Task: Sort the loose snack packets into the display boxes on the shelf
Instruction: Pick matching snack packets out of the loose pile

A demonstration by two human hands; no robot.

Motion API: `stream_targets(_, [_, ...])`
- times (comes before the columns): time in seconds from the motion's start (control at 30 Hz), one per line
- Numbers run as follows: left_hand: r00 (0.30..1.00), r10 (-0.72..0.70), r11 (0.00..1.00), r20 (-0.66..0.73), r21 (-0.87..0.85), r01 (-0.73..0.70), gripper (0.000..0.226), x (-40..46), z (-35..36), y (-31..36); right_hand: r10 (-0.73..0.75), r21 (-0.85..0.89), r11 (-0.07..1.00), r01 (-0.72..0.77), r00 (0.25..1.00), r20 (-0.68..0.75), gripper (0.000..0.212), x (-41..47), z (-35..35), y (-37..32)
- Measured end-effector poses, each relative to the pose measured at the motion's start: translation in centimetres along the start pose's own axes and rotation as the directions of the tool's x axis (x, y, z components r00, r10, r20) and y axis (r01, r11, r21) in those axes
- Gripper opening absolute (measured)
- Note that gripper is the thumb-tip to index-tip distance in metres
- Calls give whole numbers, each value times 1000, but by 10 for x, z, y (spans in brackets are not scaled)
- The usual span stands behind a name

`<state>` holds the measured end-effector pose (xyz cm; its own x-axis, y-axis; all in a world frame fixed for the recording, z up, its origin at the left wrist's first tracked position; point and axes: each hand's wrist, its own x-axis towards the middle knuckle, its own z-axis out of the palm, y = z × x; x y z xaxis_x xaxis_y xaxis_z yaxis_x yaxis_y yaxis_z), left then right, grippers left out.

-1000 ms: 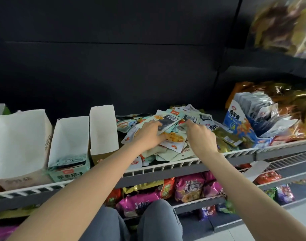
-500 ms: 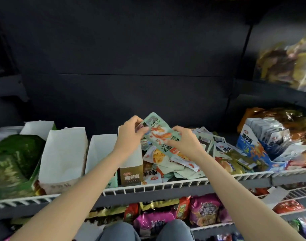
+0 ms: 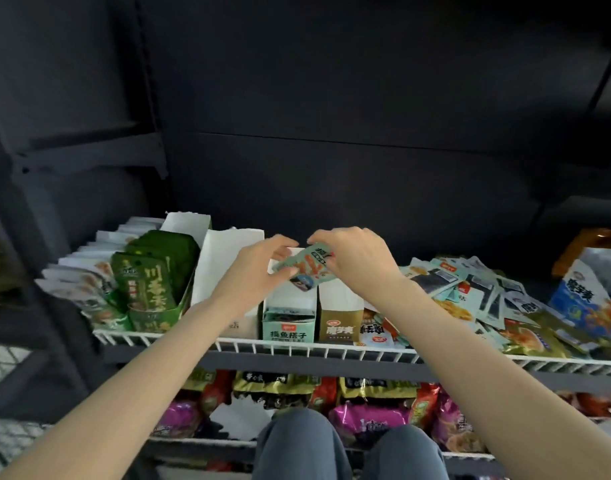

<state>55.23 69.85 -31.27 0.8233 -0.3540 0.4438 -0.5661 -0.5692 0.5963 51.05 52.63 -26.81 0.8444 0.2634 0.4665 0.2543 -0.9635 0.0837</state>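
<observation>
White wire shelf (image 3: pixel 332 348) carries loose packet pile (image 3: pixel 487 299) at right, teal display box (image 3: pixel 288 323) printed "摸鱼搭子". Left hand (image 3: pixel 259 268), right hand (image 3: pixel 356 261) fingers pinch teal snack packet (image 3: pixel 306 268) just above that box.
</observation>
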Motion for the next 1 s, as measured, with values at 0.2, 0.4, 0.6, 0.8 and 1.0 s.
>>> stream_targets(0.2, [999,-15,995,-42,102,19,24,-13,2,-12,40,128,991,-51,996,84,21,6,21,-23])
stream_targets(0.4, [996,86,993,-26,81,-84,15,-20,0,-14,42,357,925,-132,968,249,17,-1,42,-28])
stream_targets(0.6, [1000,4,980,-22,201,1,9,-25,1,-27,99,380,905,-190,964,245,20,-13,55,-12])
stream_targets(0.8, [983,-3,848,185,522,-96,29,-27,5,-23,86,302,936,-180,950,300,26,-16,66,-14])
stream_targets(1.0, [984,-23,897,175,438,-56,26,-23,9,-9,57,480,848,-226,938,342,26,-21,58,-4])
